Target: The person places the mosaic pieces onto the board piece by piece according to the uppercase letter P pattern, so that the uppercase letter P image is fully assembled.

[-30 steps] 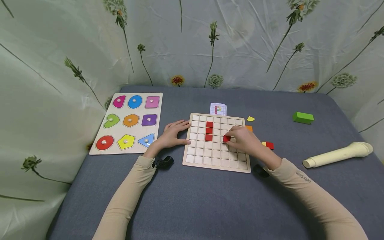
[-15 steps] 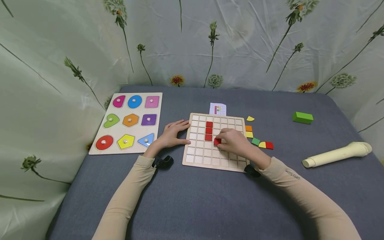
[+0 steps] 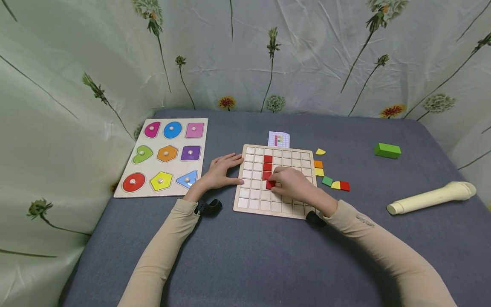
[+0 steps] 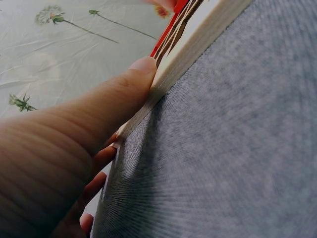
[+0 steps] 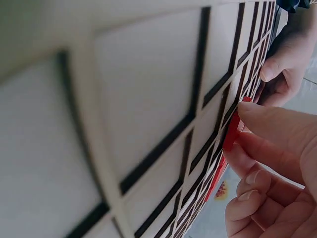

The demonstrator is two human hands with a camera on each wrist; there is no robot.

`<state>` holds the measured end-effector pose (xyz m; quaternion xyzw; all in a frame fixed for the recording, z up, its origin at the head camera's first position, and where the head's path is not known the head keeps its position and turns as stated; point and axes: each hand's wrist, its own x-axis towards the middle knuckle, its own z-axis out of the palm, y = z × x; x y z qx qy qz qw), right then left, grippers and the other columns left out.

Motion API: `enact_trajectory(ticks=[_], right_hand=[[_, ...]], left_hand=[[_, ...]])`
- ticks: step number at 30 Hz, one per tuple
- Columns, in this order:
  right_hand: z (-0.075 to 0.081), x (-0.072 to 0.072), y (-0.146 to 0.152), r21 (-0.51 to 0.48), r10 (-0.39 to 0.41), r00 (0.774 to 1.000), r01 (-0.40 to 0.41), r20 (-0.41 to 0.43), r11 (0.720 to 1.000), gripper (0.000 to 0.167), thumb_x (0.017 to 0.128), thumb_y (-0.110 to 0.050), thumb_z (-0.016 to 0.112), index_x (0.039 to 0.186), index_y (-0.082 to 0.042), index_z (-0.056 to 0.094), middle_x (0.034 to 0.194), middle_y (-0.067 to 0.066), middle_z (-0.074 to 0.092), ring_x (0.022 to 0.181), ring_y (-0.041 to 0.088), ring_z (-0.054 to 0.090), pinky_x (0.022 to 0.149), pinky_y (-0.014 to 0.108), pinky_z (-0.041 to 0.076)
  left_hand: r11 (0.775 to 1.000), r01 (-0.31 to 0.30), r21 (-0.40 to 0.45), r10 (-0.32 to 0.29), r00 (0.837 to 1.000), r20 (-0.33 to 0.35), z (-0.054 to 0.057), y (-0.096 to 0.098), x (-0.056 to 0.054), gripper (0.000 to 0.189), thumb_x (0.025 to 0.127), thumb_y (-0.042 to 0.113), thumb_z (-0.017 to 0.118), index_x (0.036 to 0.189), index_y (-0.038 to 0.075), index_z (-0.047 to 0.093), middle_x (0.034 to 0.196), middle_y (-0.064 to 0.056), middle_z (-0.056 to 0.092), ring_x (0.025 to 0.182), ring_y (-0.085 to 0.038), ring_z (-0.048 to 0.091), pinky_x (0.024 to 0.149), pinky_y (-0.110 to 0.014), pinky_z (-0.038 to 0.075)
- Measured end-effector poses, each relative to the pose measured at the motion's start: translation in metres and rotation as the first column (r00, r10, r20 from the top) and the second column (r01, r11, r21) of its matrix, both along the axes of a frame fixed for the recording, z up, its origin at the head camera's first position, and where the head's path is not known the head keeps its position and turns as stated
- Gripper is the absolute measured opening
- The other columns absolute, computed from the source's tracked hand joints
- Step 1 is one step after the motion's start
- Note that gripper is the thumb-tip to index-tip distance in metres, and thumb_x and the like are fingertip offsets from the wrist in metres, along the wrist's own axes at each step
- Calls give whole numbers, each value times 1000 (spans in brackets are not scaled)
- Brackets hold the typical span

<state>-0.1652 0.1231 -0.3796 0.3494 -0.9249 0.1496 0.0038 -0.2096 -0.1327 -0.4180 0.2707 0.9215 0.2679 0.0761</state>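
A wooden grid board (image 3: 254, 205) with square cells lies mid-table. Three red square tiles (image 3: 267, 167) fill a column of its cells. My right hand (image 3: 293, 183) pinches another red square tile (image 5: 235, 125) between thumb and fingers, right at the cell below that column. My left hand (image 3: 220, 172) rests against the board's left edge, fingers straight and spread; in the left wrist view its thumb (image 4: 141, 69) touches the board's side. Behind the board lies a small pattern card (image 3: 278, 139) with a printed coloured grid.
Right of the board lie orange (image 3: 318, 163), yellow (image 3: 319, 172), green (image 3: 327, 181) and red (image 3: 344, 186) tiles, plus yellow rounded pieces (image 3: 320, 152). Further right are a green block (image 3: 387, 150) and a cream tube-like object (image 3: 431, 198). A knobbed shape puzzle (image 3: 172, 170) lies at left.
My right hand has moved left across the board with the red tile, to just below the red column. The loose tiles it covered now show. My left hand stays put.
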Motion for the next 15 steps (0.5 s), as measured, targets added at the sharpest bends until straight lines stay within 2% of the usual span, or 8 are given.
enact_trajectory(ticks=[15], right_hand=[[1,-2,-10,8,16,1000,-16,12,1000,18,77,-16,76,93,-8,74,82,3,63,70,10,52,63,25,45]], left_hand=[[1000,-5,-1,5,1000,4,0,0,0,77,79,38,72,144,11,40,152,-9,35,145,-29,22,111,-58,12]])
